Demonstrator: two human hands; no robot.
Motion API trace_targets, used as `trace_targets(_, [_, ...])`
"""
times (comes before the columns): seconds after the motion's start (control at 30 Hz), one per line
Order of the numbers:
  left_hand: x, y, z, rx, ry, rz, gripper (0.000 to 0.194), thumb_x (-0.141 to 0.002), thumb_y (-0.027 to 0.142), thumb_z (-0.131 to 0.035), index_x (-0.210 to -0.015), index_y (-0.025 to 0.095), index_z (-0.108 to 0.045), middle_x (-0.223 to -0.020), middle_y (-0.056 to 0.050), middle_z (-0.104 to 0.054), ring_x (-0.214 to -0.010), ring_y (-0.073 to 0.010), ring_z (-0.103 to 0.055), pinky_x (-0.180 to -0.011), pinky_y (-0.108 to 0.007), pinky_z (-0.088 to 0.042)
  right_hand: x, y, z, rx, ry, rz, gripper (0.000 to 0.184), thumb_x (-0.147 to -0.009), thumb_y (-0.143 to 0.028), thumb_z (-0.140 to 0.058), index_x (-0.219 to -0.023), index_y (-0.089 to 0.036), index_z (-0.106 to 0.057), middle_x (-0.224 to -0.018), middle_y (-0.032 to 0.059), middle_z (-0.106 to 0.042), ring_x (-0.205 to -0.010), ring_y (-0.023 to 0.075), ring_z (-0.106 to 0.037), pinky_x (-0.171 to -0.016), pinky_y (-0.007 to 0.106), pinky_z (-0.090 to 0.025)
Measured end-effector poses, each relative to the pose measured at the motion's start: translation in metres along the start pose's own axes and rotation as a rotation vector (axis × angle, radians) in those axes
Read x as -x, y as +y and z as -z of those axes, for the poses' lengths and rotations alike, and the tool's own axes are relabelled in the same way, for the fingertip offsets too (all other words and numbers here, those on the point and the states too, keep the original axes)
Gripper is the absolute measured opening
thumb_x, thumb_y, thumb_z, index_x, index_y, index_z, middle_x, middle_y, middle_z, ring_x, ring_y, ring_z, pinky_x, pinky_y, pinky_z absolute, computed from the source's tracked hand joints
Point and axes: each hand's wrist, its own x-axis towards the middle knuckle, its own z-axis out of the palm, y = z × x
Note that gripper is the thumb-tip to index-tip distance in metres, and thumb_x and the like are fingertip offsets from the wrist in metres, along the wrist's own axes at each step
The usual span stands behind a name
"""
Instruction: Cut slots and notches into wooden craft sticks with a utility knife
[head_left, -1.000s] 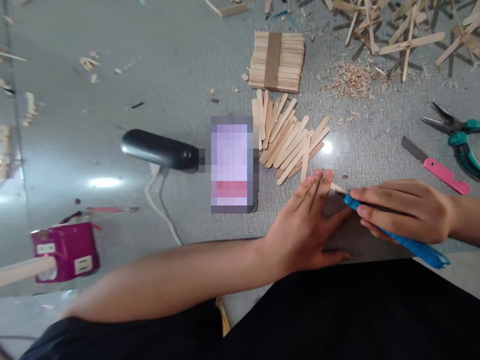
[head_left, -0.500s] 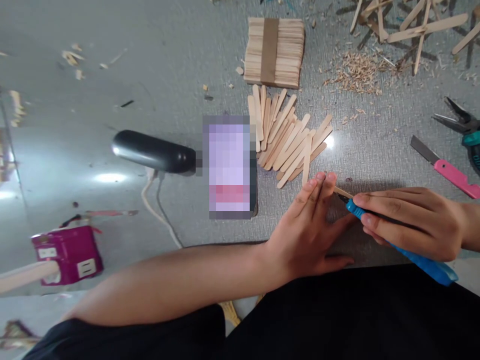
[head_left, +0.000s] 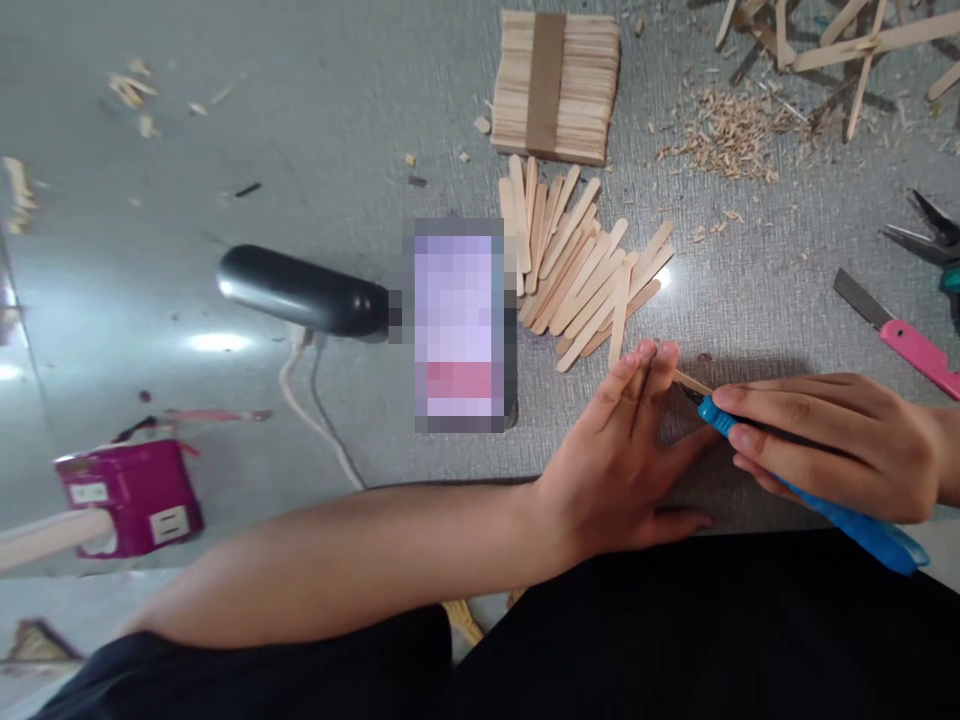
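Note:
My left hand (head_left: 619, 455) lies flat on the grey floor, fingers stretched out together, its fingertips pressing down on a thin wooden stick (head_left: 691, 382). My right hand (head_left: 832, 440) is closed round a blue utility knife (head_left: 817, 495); the blade tip meets the stick just right of my left fingertips. A loose pile of wooden craft sticks (head_left: 581, 270) lies just beyond my left hand. Further back sits a banded bundle of sticks (head_left: 556, 85).
A phone (head_left: 461, 325) and a black cylinder (head_left: 300, 292) with a white cable lie to the left. A pink knife (head_left: 904, 340) and pliers (head_left: 930, 235) are at right. Wood shavings (head_left: 724, 125) and glued sticks (head_left: 840, 40) lie at the back. A magenta power block (head_left: 131, 495) sits far left.
Both hands keep the same hold on stick and knife, barely shifting. The view has drifted a little, so the sticks sit slightly higher in the picture.

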Motion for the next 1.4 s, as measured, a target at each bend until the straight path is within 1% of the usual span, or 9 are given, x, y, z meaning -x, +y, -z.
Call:
trace_targets(0.2, [-0.0044, 0.0002, 0.0018, -0.103, 0.046, -0.025, 0.15, -0.074, 0.108, -0.062, -0.174, 0.006, -0.017, -0.16, -0.042, -0.057, -0.156, -0.0538, -0.057, -0.137, -0.055, -0.028, 0.0006, -0.0034, -0.0011, -0.011, 0.011, -0.047, 0.007, -0.101, -0.003, -0.072, -0.108, -0.003, -0.072, -0.114, 0.0228, -0.082, -0.113, 0.0293, -0.085, -0.104, 0.039, -0.074])
trace_targets(0.4, [-0.0069, -0.0006, 0.005, -0.138, 0.039, -0.054, 0.147, -0.076, 0.108, -0.059, -0.171, 0.004, -0.019, -0.155, -0.042, -0.062, -0.15, -0.0533, -0.063, -0.135, -0.055, -0.031, 0.0007, -0.0018, -0.0005, 0.023, 0.032, -0.049, 0.005, -0.103, -0.006, -0.069, -0.108, -0.006, -0.071, -0.115, 0.0194, -0.081, -0.111, 0.0252, -0.084, -0.102, 0.035, -0.074])
trace_targets(0.57, [-0.0059, -0.0014, 0.0059, -0.149, 0.043, -0.064, 0.151, -0.074, 0.109, -0.059, -0.172, 0.002, -0.018, -0.153, -0.042, -0.063, -0.149, -0.054, -0.064, -0.134, -0.055, -0.033, -0.0034, 0.0011, 0.0051, 0.035, 0.034, 0.06, 0.004, -0.102, -0.006, -0.069, -0.099, -0.007, -0.071, -0.107, 0.022, -0.082, -0.109, 0.0292, -0.086, -0.103, 0.039, -0.074])
trace_targets(0.7, [-0.0061, -0.002, 0.0068, -0.158, 0.058, -0.063, 0.152, -0.073, 0.11, -0.059, -0.172, 0.001, -0.021, -0.152, -0.043, -0.064, -0.148, -0.0523, -0.066, -0.133, -0.055, -0.036, -0.0055, 0.0014, 0.0061, 0.035, 0.01, 0.041, 0.005, -0.103, -0.006, -0.068, -0.102, -0.005, -0.073, -0.108, 0.0233, -0.084, -0.11, 0.0311, -0.086, -0.1, 0.039, -0.075])
trace_targets(0.9, [-0.0057, -0.0009, 0.007, -0.167, 0.041, -0.055, 0.148, -0.073, 0.111, -0.056, -0.172, 0.006, -0.024, -0.155, -0.039, -0.064, -0.151, -0.0503, -0.064, -0.135, -0.054, -0.033, -0.0044, 0.0016, 0.0053, 0.034, 0.002, 0.013, 0.008, -0.106, -0.008, -0.066, -0.104, -0.008, -0.074, -0.109, 0.0202, -0.085, -0.109, 0.0281, -0.086, -0.098, 0.038, -0.076])
trace_targets(1.03, [-0.0036, -0.0004, 0.0056, -0.133, 0.033, -0.054, 0.149, -0.075, 0.109, -0.058, -0.174, 0.003, -0.021, -0.158, -0.04, -0.061, -0.153, -0.0529, -0.06, -0.136, -0.055, -0.031, -0.0041, 0.0026, 0.0047, 0.015, -0.002, 0.026, 0.004, -0.103, -0.007, -0.07, -0.104, -0.004, -0.073, -0.108, 0.0235, -0.084, -0.108, 0.0307, -0.087, -0.102, 0.039, -0.074])
trace_targets(1.13, [-0.0028, -0.0003, 0.0048, -0.105, 0.036, -0.044, 0.151, -0.075, 0.109, -0.061, -0.176, 0.004, -0.021, -0.162, -0.038, -0.059, -0.155, -0.0522, -0.059, -0.138, -0.054, -0.03, -0.0038, 0.0031, 0.0046, 0.014, 0.0, 0.029, 0.004, -0.102, -0.007, -0.07, -0.104, -0.004, -0.073, -0.108, 0.0239, -0.084, -0.108, 0.0313, -0.087, -0.104, 0.039, -0.074])
trace_targets(1.27, [-0.0034, -0.0003, 0.0051, -0.129, 0.047, -0.047, 0.152, -0.073, 0.111, -0.059, -0.176, 0.004, -0.023, -0.16, -0.037, -0.061, -0.154, -0.0511, -0.06, -0.138, -0.054, -0.03, -0.0029, 0.0031, 0.0046, 0.02, 0.006, 0.013, 0.005, -0.103, -0.007, -0.069, -0.106, -0.004, -0.072, -0.109, 0.0231, -0.084, -0.108, 0.0308, -0.087, -0.103, 0.039, -0.074])
trace_targets(1.4, [-0.004, -0.0001, 0.0059, -0.144, 0.041, -0.052, 0.154, -0.074, 0.111, -0.057, -0.176, 0.002, -0.02, -0.158, -0.039, -0.062, -0.153, -0.0516, -0.06, -0.138, -0.054, -0.03, -0.0031, 0.0023, 0.0043, -0.008, 0.001, 0.002, 0.005, -0.103, -0.006, -0.068, -0.106, -0.004, -0.072, -0.109, 0.0239, -0.084, -0.107, 0.0307, -0.087, -0.101, 0.039, -0.075])
